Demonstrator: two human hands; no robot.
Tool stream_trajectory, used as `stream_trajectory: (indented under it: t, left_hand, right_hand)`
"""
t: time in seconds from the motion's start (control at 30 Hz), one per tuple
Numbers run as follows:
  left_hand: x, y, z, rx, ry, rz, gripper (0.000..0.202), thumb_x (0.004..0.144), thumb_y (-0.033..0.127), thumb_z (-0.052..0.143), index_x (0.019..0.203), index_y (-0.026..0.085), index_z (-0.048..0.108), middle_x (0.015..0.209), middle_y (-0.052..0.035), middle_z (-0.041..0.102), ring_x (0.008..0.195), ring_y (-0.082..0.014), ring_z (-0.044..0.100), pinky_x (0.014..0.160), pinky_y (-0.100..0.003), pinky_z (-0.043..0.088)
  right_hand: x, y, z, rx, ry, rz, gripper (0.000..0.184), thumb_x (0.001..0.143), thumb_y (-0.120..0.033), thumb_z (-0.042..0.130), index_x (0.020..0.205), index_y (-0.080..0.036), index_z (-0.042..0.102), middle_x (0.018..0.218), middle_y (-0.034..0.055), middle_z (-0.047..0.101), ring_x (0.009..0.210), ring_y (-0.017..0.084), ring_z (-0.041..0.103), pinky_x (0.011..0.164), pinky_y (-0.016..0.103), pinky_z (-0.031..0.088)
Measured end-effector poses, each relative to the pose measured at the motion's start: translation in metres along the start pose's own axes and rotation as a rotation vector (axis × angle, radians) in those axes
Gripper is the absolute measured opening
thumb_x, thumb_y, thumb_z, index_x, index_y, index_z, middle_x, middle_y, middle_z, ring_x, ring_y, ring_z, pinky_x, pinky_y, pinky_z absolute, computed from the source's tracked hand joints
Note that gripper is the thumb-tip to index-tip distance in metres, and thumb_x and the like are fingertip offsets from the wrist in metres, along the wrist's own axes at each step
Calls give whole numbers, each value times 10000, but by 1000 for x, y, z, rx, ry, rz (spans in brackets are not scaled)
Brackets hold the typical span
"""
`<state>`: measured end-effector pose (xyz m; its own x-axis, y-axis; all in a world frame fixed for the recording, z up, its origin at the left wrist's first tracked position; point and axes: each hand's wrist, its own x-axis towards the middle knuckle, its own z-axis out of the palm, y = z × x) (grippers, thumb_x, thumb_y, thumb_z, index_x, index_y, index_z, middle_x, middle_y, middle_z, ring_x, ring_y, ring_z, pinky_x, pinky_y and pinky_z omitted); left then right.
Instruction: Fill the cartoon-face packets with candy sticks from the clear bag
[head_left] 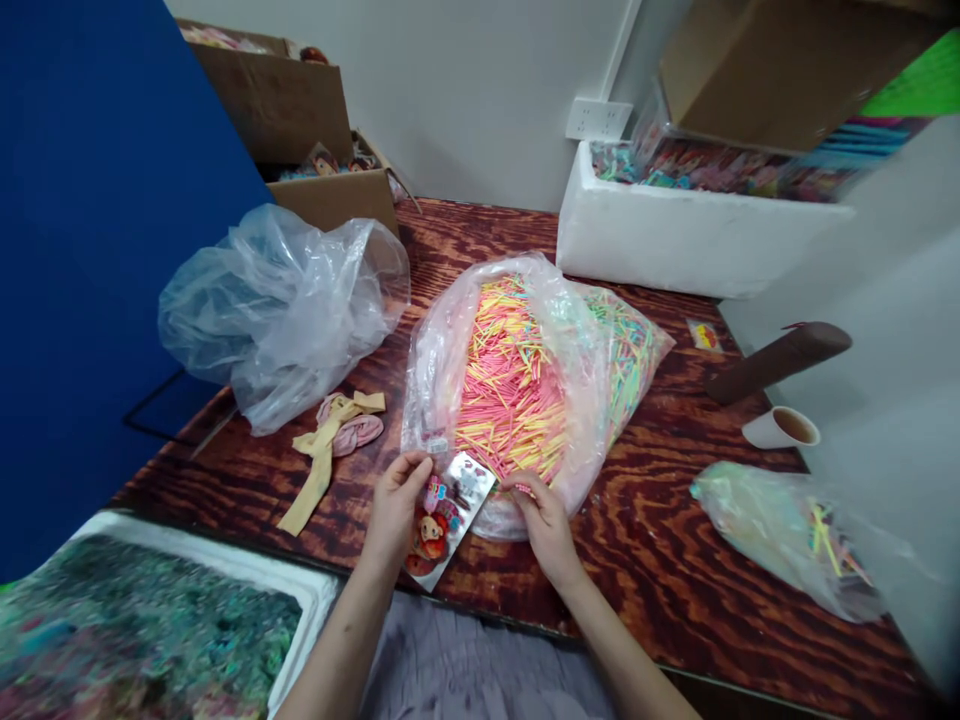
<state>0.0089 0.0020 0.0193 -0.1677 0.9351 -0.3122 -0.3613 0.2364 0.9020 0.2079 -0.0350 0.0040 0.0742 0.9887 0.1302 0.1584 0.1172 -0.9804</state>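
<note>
My left hand [395, 510] grips a small clear packet [448, 513] printed with a cartoon figure, holding it by its left edge. My right hand [541, 520] pinches a few thin sticks at the mouth of a large clear bag of pink, yellow and green sticks [525, 380], just right of the packet's top. The big bag lies open toward me on the dark wood-grain table [660, 540].
A crumpled empty plastic bag [277, 300] lies at the left, a tan ribbon with a pink bundle [334, 440] beside it. White foam boxes [675, 235] stand at the back right and at the near left [225, 570]. A smaller stick bag [787, 535], a cup [780, 428] and cardboard boxes [300, 110] are around.
</note>
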Motion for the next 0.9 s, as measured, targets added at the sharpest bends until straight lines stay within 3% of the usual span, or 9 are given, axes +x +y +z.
stream_trajectory:
  t: [0.13, 0.4, 0.57, 0.9]
  left_hand:
    - [-1, 2, 3, -91, 9, -79, 338, 620, 355, 806, 802, 157, 600, 645, 56, 586, 507, -68, 514, 498, -178, 419]
    - [-9, 8, 6, 79, 13, -47, 320, 700, 441, 735, 745, 147, 617, 617, 31, 599, 539, -80, 518, 508, -170, 390]
    - [-9, 2, 0, 88, -59, -3, 301, 726, 442, 720, 810, 156, 675, 641, 32, 621, 559, -84, 528, 548, -178, 407]
    - [-16, 3, -6, 394, -135, 126, 301, 816, 423, 623, 896, 156, 739, 866, -46, 728, 811, -182, 631, 731, -250, 477]
  right_hand:
    - [-2, 0, -1, -11, -10, -9, 163, 894, -236, 508, 869, -224, 669, 864, 42, 669, 872, 206, 608, 823, 324, 459]
    - [-5, 0, 0, -6, -20, 9, 169, 899, -227, 508, 899, -218, 676, 902, 46, 675, 895, 207, 608, 831, 324, 451]
    - [-6, -2, 1, 11, -26, 5, 167, 901, -228, 513, 906, -224, 679, 898, 40, 677, 891, 206, 611, 825, 323, 451]
    - [-3, -6, 4, 45, -13, 17, 164, 874, -230, 534, 878, -218, 697, 867, 35, 688, 868, 201, 620, 811, 314, 457]
